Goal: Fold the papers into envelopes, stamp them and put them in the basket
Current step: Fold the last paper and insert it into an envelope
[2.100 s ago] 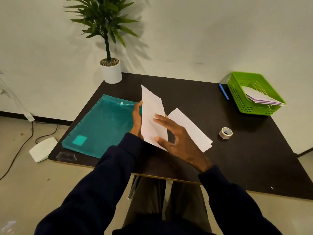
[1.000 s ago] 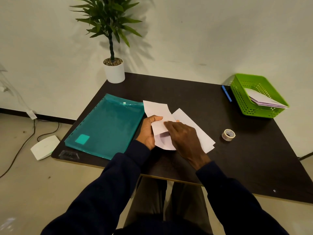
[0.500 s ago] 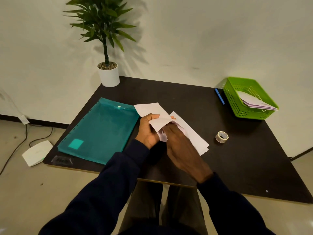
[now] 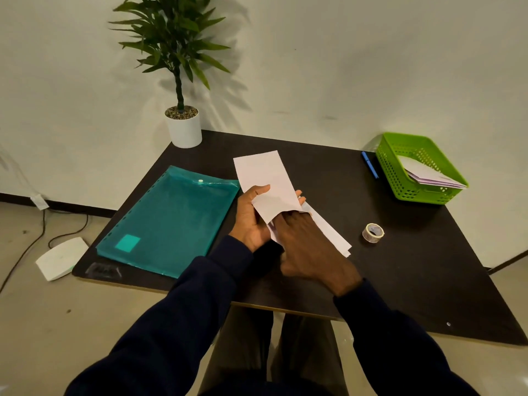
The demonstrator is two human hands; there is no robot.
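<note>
Progress, as judged: the task is running part done. One sheet is being folded, and stamping and basketing are still awaiting it.

The right grip (image 4: 311,247), nearest the wearer, is lying back-up over the worktop (image 4: 400,281). Its fingertips are running under the lower edge of the paper (image 4: 265,178), so whether they are pinching or only pressing cannot be told. The left grip (image 4: 251,218), just left of it, is holding the paper, with the thumb curling on top and the fingers (image 4: 300,195) showing past the sheet's right edge. The paper is rising away from both grips and is not yet forming an envelope.

Folded sheets (image 4: 331,235) are lying flat beneath and right of the right grip. A tape roll (image 4: 373,232) is sitting further right, apart from both grips; no stamp is showing, and the roll may be serving as one. A teal folder (image 4: 171,218) is lying closed near the left grip, on its left.

Well beyond the right grip, a blue pen (image 4: 370,165) is lying beside the green basket (image 4: 411,192), which is holding several finished envelopes (image 4: 428,175). A potted plant (image 4: 184,130) is standing far beyond the left grip.
</note>
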